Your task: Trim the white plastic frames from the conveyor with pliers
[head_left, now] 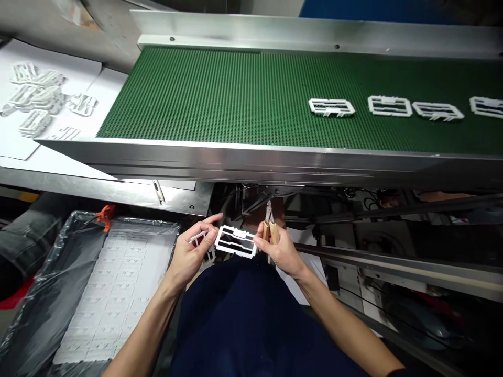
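Between my two hands, in front of my body, is a white plastic frame (236, 242) with slots in it. My left hand (196, 248) pinches its left end and also holds a second white frame (208, 255), partly hidden behind the fingers. The right end of the first frame is between the thumb and fingers of my right hand (277, 248). That same hand has nippers (270, 225) with tan handles in its grip, their metal jaws pointing away from me.
Beyond my hands runs a green conveyor belt (220, 99) carrying several white frames (332, 107). Piled white parts (37, 97) lie on paper at the left. A plastic-lined box (74, 283) holds rows of parts at lower left. A pen-like tool (158, 191) rests on the metal ledge.
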A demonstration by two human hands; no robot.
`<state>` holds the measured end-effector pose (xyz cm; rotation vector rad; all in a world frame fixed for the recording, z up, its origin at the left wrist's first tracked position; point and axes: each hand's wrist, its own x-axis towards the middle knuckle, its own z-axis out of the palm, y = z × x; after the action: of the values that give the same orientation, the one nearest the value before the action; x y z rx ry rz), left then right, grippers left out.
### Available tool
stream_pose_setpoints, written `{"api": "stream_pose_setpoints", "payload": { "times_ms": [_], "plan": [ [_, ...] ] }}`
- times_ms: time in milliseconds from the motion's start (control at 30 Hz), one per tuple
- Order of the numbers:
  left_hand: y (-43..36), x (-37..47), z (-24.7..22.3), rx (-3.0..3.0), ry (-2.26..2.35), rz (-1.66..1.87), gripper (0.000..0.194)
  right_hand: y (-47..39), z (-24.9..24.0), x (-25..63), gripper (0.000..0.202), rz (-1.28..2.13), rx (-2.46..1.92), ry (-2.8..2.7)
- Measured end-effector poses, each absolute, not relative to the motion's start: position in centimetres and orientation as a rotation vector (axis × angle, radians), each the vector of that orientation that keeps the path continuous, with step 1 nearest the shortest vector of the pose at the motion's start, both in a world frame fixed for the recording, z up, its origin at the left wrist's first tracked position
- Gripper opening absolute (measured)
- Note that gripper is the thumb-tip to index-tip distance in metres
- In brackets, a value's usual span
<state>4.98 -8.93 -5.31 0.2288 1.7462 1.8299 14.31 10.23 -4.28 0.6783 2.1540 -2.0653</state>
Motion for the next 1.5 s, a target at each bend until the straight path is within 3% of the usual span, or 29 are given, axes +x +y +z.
{"api": "stream_pose_setpoints", "payload": {
  "times_ms": [167,333,500,733,900,1200,1500],
  "plan": [
    [-9.1,4.9,-5.0,0.277,1.594,1.840,0.013,9.2,-6.2,15.2,0.020,-2.141,0.606,1.968],
    [-9.6,4.8,-4.0,0.543,1.690,1.584,0.018,7.6,-7.6,16.7,0.020,-2.055,0.485,1.879],
    [-10.3,5.8,-2.6,0.733,1.733,1.312,0.022,8.8,-5.0,17.4,0.010,-1.595,0.325,2.180],
    [-10.0,5.9,-1.5,0.836,1.741,1.144,0.024,12.7,1.8,16.3,0.019,-0.682,-0.213,2.579],
    [-9.7,5.4,-0.7,0.936,1.742,1.044,0.024,12.7,3.9,15.1,0.022,-0.317,-0.363,2.550],
    [-9.1,5.4,-0.5,0.974,1.756,0.973,0.023,12.5,5.0,13.6,0.022,-0.220,-0.457,2.455],
    [-8.6,5.4,-0.4,0.946,1.706,0.989,0.023,12.8,5.9,12.6,0.008,-0.152,-0.520,2.450]
  ]
}}
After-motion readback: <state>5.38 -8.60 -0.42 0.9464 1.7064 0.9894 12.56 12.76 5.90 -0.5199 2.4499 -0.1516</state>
